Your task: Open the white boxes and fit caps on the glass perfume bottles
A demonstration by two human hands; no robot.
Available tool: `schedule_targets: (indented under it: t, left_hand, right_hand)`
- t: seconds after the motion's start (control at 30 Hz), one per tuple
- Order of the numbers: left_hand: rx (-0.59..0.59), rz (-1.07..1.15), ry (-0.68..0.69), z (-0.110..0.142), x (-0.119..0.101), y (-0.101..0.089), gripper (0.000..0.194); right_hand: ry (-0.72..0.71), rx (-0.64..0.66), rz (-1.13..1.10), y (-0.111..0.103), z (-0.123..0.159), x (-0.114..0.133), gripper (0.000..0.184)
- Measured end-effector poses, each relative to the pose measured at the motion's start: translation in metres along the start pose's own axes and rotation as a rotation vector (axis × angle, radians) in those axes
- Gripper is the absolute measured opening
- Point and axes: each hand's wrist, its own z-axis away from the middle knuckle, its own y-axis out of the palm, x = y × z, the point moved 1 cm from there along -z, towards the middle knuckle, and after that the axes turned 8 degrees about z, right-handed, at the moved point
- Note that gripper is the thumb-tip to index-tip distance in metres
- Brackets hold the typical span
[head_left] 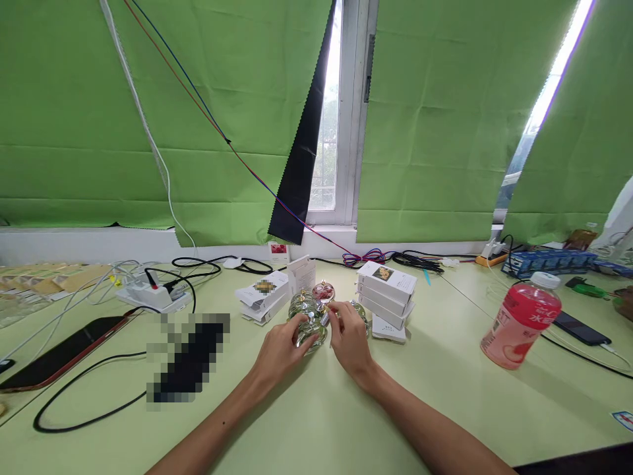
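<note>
My left hand is closed around a round clear-glass bottle, which looks like a perfume bottle, low over the table. My right hand pinches a small silver cap close beside that bottle's top. Just behind the hands are more rounded glass bottles with gold-toned necks, and one pinkish bottle. A further greenish glass bottle is partly hidden by my right hand. Small white boxes lie stacked on the left, and another stack of white boxes is on the right.
A pink drink bottle stands at the right, near a phone. To the left are a phone, a power strip with cables and a blurred dark object. Cable bundles run along the back edge below green blinds.
</note>
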Motion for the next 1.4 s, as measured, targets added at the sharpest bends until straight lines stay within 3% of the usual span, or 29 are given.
schedule_targets:
  t: [0.27, 0.53, 0.77, 0.97, 1.4]
  left_hand:
    - [0.047, 0.104, 0.026, 0.002, -0.004, -0.001, 0.044]
    - [0.126, 0.099, 0.054, 0.002, -0.011, -0.004, 0.047]
    - [0.033, 0.134, 0.068, 0.004, -0.009, -0.003, 0.045]
    - [-0.052, 0.188, 0.169, 0.007, -0.008, -0.003, 0.029]
    - [-0.243, 0.282, 0.351, 0.011, -0.017, -0.011, 0.02]
  right_hand:
    - [0.013, -0.048, -0.108, 0.0, 0.004, 0.006, 0.017]
    - [-0.075, -0.093, -0.126, -0.005, 0.004, 0.017, 0.013]
    - [-0.079, -0.115, -0.14, -0.008, 0.005, 0.021, 0.013]
    - [-0.068, -0.125, -0.162, -0.007, 0.006, 0.021, 0.014]
    - [-0.12, -0.054, -0.176, -0.004, 0.007, 0.019, 0.015]
